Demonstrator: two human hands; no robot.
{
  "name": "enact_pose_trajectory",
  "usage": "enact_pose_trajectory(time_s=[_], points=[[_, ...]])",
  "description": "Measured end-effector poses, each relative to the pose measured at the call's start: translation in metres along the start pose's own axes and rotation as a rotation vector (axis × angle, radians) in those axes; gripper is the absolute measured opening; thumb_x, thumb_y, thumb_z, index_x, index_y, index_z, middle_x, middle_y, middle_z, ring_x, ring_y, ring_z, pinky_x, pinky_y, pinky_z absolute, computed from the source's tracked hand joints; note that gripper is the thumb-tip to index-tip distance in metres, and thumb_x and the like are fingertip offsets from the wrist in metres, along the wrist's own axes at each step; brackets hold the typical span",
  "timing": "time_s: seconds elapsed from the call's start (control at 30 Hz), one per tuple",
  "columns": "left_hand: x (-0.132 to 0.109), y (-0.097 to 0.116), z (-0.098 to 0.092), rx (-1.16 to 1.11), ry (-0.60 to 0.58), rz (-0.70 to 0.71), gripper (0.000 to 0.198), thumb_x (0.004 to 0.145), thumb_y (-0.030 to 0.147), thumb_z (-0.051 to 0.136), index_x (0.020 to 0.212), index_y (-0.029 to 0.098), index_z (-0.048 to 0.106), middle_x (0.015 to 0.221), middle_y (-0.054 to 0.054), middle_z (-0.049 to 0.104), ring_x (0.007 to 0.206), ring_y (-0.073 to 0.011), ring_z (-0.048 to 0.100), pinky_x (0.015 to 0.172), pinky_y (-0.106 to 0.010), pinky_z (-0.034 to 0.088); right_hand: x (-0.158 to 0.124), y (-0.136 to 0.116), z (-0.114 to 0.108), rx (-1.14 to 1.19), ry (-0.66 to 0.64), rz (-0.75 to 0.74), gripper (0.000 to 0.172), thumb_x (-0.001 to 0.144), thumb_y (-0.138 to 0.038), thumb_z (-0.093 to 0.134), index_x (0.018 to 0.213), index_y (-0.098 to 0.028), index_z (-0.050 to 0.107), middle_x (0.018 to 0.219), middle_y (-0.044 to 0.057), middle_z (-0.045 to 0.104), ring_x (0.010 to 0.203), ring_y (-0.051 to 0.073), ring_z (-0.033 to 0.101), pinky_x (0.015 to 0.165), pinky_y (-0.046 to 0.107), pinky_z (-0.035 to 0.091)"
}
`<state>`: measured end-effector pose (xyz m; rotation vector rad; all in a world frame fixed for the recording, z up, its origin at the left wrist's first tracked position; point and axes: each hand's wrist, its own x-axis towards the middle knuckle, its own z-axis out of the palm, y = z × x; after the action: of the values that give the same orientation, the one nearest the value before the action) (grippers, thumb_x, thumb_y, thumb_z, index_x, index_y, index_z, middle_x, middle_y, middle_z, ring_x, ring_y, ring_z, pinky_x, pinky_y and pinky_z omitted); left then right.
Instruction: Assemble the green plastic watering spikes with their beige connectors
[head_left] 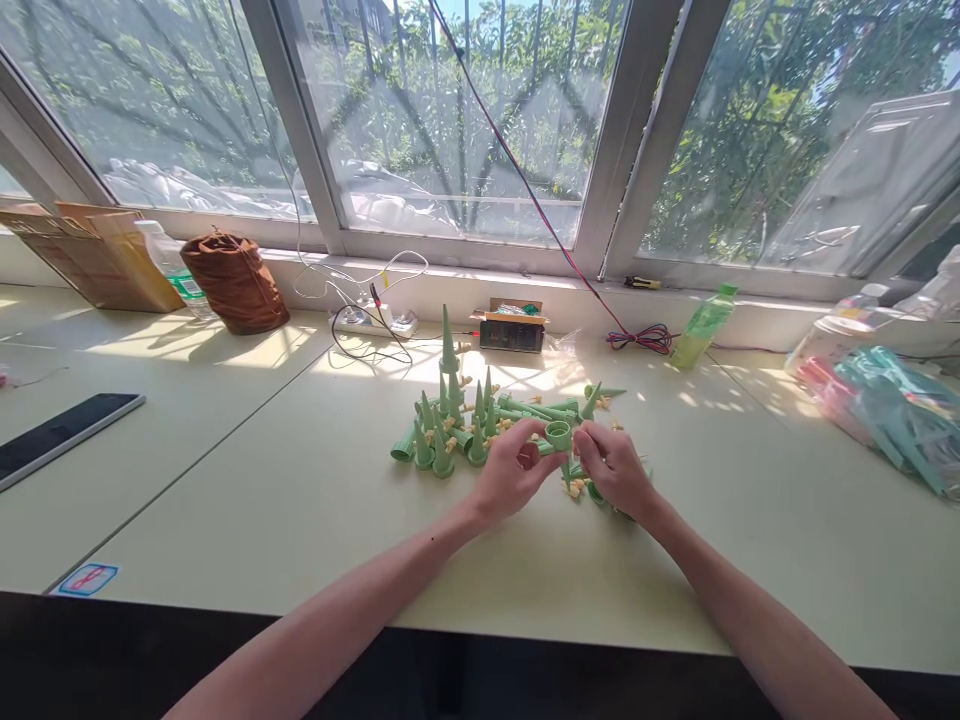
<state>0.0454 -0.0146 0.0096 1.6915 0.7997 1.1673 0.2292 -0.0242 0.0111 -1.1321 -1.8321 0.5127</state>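
A green plastic plant-watering spike [558, 434] is between the thumb and fingers of my left hand [511, 470], its round threaded opening facing up and its point down. Right beside it, my right hand [616, 470] is closed in a pinch against the spike's side; what its fingers hold is hidden. Left of my hands, a group of green spikes [442, 455] stands points up, with small cream-coloured valves [451, 443] on their sides. Behind and under my hands lie more loose green pieces [517, 408] and several small cream valves [574, 488].
A small box [512, 335] and a power strip [367, 320] with tangled cables sit by the window sill. A brown drawstring bag [235, 283] and a tablet [64, 430] are to the left. At right are a green bottle [703, 327] and plastic bags [892, 410].
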Motion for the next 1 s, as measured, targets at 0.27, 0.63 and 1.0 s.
enact_pose_trajectory(time_s=[0.27, 0.63, 1.0], points=[[0.001, 0.0, 0.0, 0.179, 0.042, 0.225, 0.016, 0.089, 0.028, 0.069, 0.101, 0.017, 0.067, 0.094, -0.002, 0.058, 0.055, -0.0039, 0.045, 0.048, -0.018, 0.041, 0.0, 0.0, 0.0, 0.015, -0.006, -0.018, 0.043, 0.104, -0.041, 0.038, 0.066, -0.021, 0.041, 0.054, -0.005, 0.042, 0.048, 0.01, 0.037, 0.05, 0.025, 0.031], [0.002, -0.001, 0.001, 0.235, 0.099, 0.142, 0.019, 0.088, 0.025, 0.065, 0.106, 0.02, 0.06, 0.096, -0.001, 0.058, 0.051, -0.0031, 0.043, 0.046, -0.018, 0.038, -0.002, 0.001, 0.006, 0.09, 0.059, 0.02, 0.038, 0.103, -0.044, 0.042, 0.072, -0.022, 0.045, 0.056, -0.005, 0.04, 0.048, 0.011, 0.036, 0.048, 0.025, 0.031], [0.007, 0.008, -0.002, -0.26, -0.134, -0.372, 0.064, 0.089, 0.072, 0.045, 0.067, 0.013, 0.057, 0.06, -0.003, 0.059, 0.039, -0.0083, 0.048, 0.038, -0.022, 0.034, 0.0, -0.005, 0.001, -0.021, 0.035, -0.063, 0.031, 0.103, -0.036, 0.044, 0.077, -0.021, 0.052, 0.061, -0.003, 0.049, 0.054, 0.011, 0.042, 0.055, 0.024, 0.036]])
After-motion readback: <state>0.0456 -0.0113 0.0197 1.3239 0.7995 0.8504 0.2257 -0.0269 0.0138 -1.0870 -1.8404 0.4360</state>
